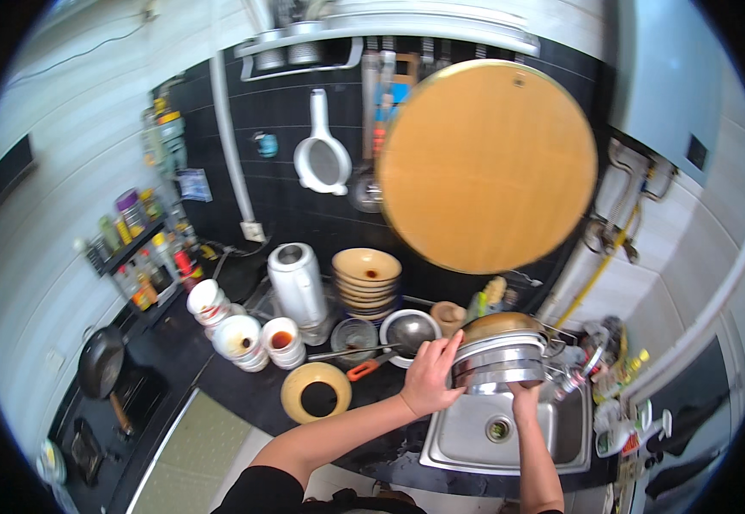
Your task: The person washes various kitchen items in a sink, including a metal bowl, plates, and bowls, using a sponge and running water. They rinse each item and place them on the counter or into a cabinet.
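Above the far side of the steel sink (465, 435), I hold a tilted stack of metal bowls (499, 367). My left hand (432, 377) grips the left side of the stack, its fingers up along the rims. From below, my right hand (524, 401) grips the near edge, and the bowls hide part of its fingers. Left of my left hand, a ladle with an orange handle (362, 370) rests across a white-rimmed strainer (411, 334). A yellow bowl with dark liquid (293, 403) sits near my left forearm.
Stacked yellow bowls (367, 265), a white kettle (295, 278) and stacked cups (242, 343) stand on the black counter. Spray bottles (625, 435) are right of the sink. A round wooden board (488, 167) hangs at the back. A pan (102, 360) lies far left.
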{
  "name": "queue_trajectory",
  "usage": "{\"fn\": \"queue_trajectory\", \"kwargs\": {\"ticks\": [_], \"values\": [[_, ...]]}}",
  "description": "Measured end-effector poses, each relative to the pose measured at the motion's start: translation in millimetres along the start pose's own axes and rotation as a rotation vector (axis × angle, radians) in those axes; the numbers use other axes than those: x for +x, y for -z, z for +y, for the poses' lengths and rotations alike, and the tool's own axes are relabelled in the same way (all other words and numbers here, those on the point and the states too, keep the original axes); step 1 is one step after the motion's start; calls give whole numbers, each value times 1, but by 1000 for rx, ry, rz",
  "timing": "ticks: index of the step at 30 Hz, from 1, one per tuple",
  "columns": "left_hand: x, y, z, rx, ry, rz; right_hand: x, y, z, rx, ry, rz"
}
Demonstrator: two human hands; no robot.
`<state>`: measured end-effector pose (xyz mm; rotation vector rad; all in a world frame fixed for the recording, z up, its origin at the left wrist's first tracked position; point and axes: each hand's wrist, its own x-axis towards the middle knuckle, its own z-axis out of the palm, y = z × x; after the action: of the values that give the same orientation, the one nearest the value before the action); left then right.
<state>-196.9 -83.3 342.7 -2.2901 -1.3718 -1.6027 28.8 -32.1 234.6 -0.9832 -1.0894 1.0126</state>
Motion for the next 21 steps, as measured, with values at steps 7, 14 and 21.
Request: {"fn": "queue_trajectory", "kwargs": {"ticks": [7, 14, 21], "values": [[-34, 126, 1, 195, 330, 202, -27, -127, -61, -74, -79, -421], [-125, 294, 16, 443, 687, 456, -118, -306, -71, -3, -204, -902], [-271, 450, 66, 756, 1016, 706, -300, -464, -60, -6, -296, -1403]]}}
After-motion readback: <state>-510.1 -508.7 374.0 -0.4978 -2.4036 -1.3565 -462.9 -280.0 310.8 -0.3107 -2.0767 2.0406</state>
